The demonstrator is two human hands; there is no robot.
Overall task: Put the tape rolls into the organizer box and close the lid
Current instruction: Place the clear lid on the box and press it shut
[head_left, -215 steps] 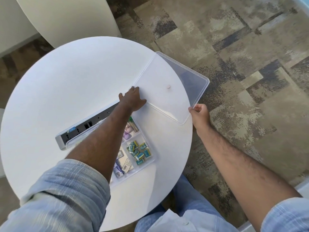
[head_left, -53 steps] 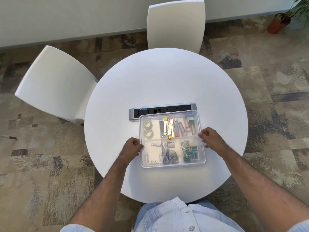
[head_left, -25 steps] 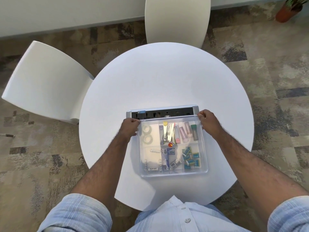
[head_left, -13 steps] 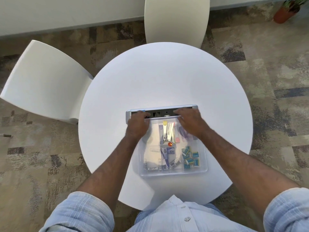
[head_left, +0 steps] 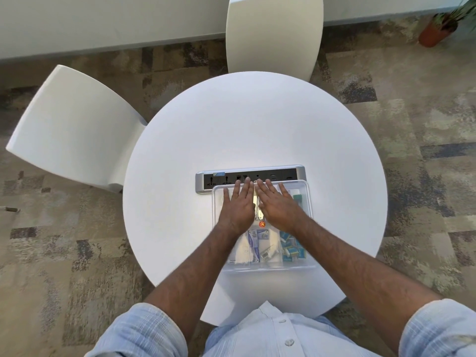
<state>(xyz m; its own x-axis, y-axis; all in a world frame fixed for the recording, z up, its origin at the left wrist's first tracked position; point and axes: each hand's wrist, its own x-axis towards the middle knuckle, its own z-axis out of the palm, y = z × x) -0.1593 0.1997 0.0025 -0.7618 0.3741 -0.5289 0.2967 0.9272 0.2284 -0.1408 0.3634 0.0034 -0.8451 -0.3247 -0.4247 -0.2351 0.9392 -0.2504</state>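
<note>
The clear plastic organizer box (head_left: 307, 264) lies on the round white table (head_left: 257, 124) with its transparent lid (head_left: 305, 191) on top. Small stationery items show through the lid in the near compartments. My left hand (head_left: 238, 204) and my right hand (head_left: 279, 206) rest flat, side by side, on the far half of the lid, fingers stretched out and holding nothing. The tape rolls sit in the far left compartment and are hidden under my left hand.
A grey socket strip (head_left: 251, 176) lies just beyond the box, touching its far edge. Two white chairs (head_left: 74, 130) (head_left: 274, 34) stand at the table's left and far side. A potted plant (head_left: 438, 32) is on the carpet, far right.
My hands moved from the box's far corners inward to the middle of the lid and flattened onto it. The box has stayed in place.
</note>
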